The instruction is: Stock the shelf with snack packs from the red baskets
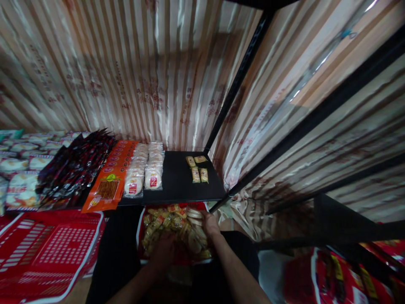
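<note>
Basket [138,237] of wrapped snacks [167,220] between knees [242,251], probably for easy reach; left hand [164,250] down among snacks, right hand [211,224] at right edge by round crackers [194,214], can't tell either grip

dim light; glare streaks on pleated sheeting [177,84]; left hand [165,249] blurred, shadowed.

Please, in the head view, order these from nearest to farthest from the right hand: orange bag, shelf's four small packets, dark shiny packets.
1. Four small packets: on the black shelf, ahead of the right hand.
2. Orange bag: farther left.
3. Dark shiny packets: left of the orange bag.
</note>
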`<state>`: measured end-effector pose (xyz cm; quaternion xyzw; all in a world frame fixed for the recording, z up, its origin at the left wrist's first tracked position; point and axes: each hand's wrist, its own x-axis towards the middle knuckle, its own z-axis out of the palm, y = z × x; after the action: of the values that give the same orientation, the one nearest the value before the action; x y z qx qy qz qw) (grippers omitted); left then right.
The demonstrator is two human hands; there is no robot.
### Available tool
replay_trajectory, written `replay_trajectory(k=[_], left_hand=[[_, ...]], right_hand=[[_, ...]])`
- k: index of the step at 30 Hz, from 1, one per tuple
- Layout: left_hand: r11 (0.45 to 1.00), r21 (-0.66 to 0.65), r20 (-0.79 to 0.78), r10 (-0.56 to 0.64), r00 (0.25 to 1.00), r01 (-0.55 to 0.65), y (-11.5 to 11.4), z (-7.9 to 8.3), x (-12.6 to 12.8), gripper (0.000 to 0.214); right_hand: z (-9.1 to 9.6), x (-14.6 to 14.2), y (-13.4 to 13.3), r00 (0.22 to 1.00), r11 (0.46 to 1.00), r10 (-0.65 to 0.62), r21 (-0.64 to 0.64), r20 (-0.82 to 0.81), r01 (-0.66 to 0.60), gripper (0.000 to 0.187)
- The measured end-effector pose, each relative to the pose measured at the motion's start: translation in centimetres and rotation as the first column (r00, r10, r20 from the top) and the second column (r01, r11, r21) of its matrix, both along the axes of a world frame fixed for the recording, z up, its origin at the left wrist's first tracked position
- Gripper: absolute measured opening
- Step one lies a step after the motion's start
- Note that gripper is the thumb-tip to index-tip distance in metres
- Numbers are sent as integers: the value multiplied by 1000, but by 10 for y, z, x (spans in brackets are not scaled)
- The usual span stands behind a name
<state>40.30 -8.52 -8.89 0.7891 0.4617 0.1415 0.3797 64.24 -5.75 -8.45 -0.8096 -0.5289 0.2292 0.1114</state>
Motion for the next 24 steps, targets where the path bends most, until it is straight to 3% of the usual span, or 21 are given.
replay_trajectory(k=[5,10,14,18,21,24], left_hand=[[1000,7,3,24,1000,-24,-3,5,2,37],[1000,-20,25,18,1000,-17,-5,12,3,36],[999,-22,22,33,999,-33,-4,19,-2,33],[998,-35,44,62,997,-61,-2,24,-3,32],[977,-36,174,212,962,-209,1,24,2,39],[929,-62,349,361,865,-364,6,28,6,52]], right_hand=[[6,5,-2,999,999,-33,30,32,32,24],[25,3,-11,998,999,-17,43,56,14,19],[48,-6,-18,997,977,44,205,63,-56,18],[72,-20,-25,987,941,136,323,-87,-101,14],[87,-32,-30,967,938,139,340,-215,-60,14],[99,-43,-31,930,932,191,356,-313,-71,15]])
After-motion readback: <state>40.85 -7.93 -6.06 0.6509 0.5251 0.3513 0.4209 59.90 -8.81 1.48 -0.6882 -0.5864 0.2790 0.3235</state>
